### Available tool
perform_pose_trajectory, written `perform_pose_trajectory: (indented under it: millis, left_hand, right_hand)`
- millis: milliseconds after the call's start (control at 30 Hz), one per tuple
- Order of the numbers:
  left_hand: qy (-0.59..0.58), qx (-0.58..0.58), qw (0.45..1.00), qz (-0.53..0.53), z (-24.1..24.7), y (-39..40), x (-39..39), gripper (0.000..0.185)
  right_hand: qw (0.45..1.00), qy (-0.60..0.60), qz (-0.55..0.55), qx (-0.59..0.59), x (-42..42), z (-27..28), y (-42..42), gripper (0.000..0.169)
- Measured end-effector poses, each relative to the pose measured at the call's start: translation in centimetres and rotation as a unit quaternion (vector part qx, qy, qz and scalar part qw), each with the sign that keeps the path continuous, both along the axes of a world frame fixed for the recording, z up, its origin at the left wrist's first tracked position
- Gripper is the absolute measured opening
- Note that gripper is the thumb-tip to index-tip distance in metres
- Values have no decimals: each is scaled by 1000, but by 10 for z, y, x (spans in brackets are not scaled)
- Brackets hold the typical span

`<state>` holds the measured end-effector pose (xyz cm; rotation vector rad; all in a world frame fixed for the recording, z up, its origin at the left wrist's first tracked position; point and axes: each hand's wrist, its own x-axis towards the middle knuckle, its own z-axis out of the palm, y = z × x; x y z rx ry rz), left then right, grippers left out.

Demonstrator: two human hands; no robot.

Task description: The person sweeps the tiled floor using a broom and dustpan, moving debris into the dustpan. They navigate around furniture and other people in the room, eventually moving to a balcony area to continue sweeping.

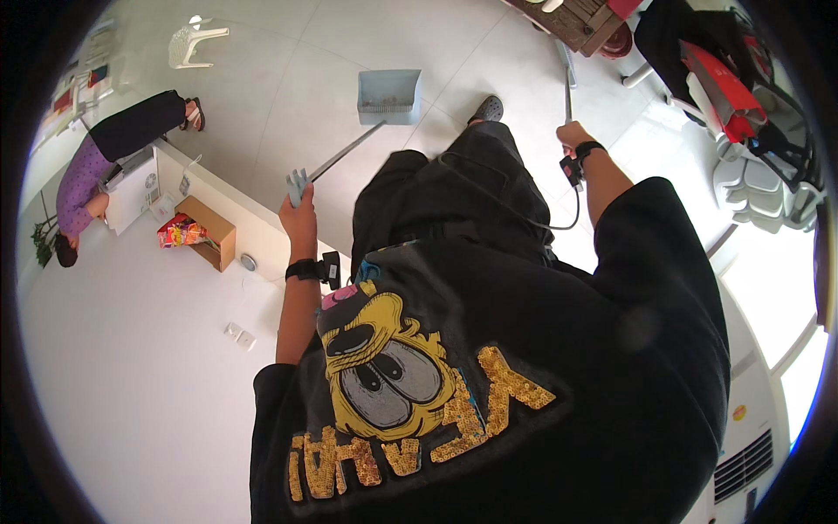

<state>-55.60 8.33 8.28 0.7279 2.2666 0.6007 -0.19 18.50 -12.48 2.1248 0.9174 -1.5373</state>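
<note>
My left hand (298, 213) grips the top of a long-handled dustpan's handle (347, 152). Its light blue-grey pan (389, 82) rests on the tiled floor in front of me, with some loose debris inside and a row of comb teeth along one edge. On the other side, my right hand (575, 139) is closed around the dark stick of a broom (568, 98). The broom's grey head (567, 62) is down on the floor, beside a dark wooden piece of furniture (576, 26) that partly hides it.
A low white wall (222, 190) runs along my left, with an open cardboard box (226, 239) holding colourful packets. Beyond it a person (98, 154) bends over a white appliance (134, 190). A white plastic chair (190, 49) stands far left; stacked chairs (749, 180) stand right.
</note>
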Motion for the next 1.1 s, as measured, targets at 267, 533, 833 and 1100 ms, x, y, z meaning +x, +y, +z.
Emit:
perform_pose_trajectory:
  millis: [267, 533, 833, 1100]
  left_hand:
    - [25, 27, 991, -130, -25, 76, -70, 28]
    - [35, 18, 911, -411, -44, 188, -152, 30]
    - [85, 7, 832, -547, -50, 236, -174, 33]
    - [81, 45, 845, -527, -29, 237, -155, 29]
  right_hand:
    - [944, -30, 314, -99, -96, 26, -41, 27]
    - [993, -44, 78, -70, -190, 95, -107, 48]
    - [897, 44, -436, 63, -242, 125, -230, 24]
    - [774, -40, -624, 102, -219, 118, -332, 33]
